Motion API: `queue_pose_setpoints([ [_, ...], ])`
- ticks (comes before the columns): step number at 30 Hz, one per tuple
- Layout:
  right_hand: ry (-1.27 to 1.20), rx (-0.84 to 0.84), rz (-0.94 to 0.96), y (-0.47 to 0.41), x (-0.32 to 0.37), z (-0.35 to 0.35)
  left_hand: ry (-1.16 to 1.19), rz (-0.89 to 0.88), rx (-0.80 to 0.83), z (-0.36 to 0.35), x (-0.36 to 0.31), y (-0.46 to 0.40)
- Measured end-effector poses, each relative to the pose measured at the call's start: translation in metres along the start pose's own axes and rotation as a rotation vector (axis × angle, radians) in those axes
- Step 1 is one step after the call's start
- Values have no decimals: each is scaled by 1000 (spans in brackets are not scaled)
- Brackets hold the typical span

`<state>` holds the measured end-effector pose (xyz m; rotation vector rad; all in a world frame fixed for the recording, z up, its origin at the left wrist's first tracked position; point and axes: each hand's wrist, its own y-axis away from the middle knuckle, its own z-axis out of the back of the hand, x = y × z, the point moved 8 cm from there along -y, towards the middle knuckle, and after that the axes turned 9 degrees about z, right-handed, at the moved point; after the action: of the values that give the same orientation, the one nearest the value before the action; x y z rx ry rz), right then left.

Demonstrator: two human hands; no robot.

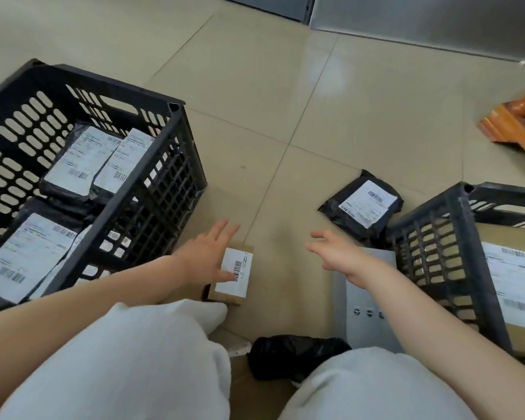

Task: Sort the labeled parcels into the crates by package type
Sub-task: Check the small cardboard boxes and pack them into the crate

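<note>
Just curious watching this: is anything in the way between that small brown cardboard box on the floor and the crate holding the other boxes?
Nothing visible blocks it. The small brown cardboard box lies under the left hand; only the right hand hovers between it and the right black plastic crate.

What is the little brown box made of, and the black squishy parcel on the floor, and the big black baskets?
The little brown box looks like matte cardboard: tan, with flat sides and a white paper label. The black parcel seems to be a thin plastic mailing bag: dark, wrinkled and slightly shiny. The left crate and right crate look like hard moulded plastic, with even rows of holes in the walls.
</note>
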<state>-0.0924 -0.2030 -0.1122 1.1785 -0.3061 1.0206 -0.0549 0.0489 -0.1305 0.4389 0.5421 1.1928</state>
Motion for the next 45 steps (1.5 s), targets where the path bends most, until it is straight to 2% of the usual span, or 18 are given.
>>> queue_pose_setpoints([
  [7, -45, 75, -66, -5, -34, -20, -381, -75, 73, -57, 1, -16],
  [14, -83, 76, -95, -9, -42, -30, -401, -48, 48, -59, 1, -19],
  [22, -170, 73, -96, -9, -37, -37, -138, -33, -9, -41, 4, -13],
  [28, -433, 135, -186, -3, -36, -54, 285, -79, -165, -5, -11, -14],
  [30, -455, 168, -209, -2, -37, -61, 382, -115, -191, 4, -18, -12],
  [34, -473, 197, -215, -1, -38, -69, 491, -162, -233, 14, -24, -7],
  [39, -845, 282, -242, 6, -34, -82, 596, -240, -236, 14, -33, 3],
  [41, -917, 260, -211, 8, -32, -81, 593, -252, -243, 14, -38, 5],
  [45, -912, 137, -131, 9, -24, -64, 570, -238, -179, 17, -43, -2],
])
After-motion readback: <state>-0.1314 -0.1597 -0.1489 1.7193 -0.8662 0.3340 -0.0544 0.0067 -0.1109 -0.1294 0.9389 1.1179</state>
